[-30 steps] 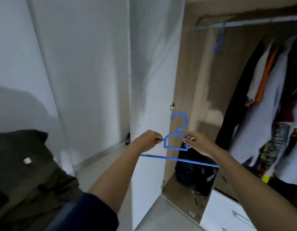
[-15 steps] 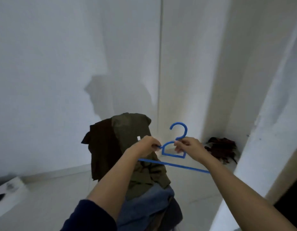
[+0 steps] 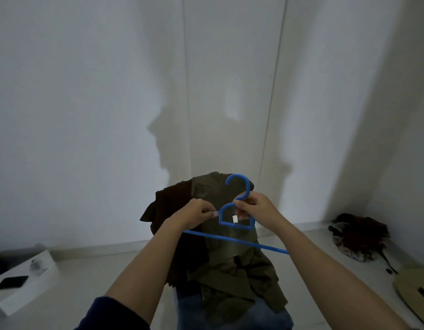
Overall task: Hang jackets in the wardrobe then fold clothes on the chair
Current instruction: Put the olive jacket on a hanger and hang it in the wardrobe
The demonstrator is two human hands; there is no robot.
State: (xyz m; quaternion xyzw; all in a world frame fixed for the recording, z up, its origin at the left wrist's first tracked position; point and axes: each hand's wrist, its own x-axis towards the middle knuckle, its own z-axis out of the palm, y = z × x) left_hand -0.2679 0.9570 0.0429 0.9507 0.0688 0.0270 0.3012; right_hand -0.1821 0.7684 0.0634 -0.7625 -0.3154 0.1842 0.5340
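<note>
Two bare hands hold a thin blue plastic hanger (image 3: 234, 219) up in front of a pile of clothes. The left hand (image 3: 194, 214) has its grip closed on the left shoulder of the hanger, pinching it with the fingertips. The right hand (image 3: 256, 208) has its grip closed on the neck of the hanger, just under the hook. The fingers cover that part, so the join there is hard to see. The long bottom bar of the hanger slants down to the right, and both its ends go behind the arms.

Behind the hanger is an olive green jacket (image 3: 230, 258) lying on top of the pile. A small white tag on it shows through the hanger's loop. To its left is a dark brown garment (image 3: 173, 210) hanging over the back. Under them is some blue denim cloth (image 3: 196, 308), cut off at the bottom edge. The pile sits on a chair, but the clothes hide the chair fully.

On the floor (image 3: 92, 277) by the right wall lies a dark red bundle (image 3: 358, 236), too blurry to name. At the left edge is a white box (image 3: 25, 287) with a black flat thing on it. A tan shape is cut off at the bottom right corner. A dark blue sleeve (image 3: 111, 315) shows on the left arm.
</note>
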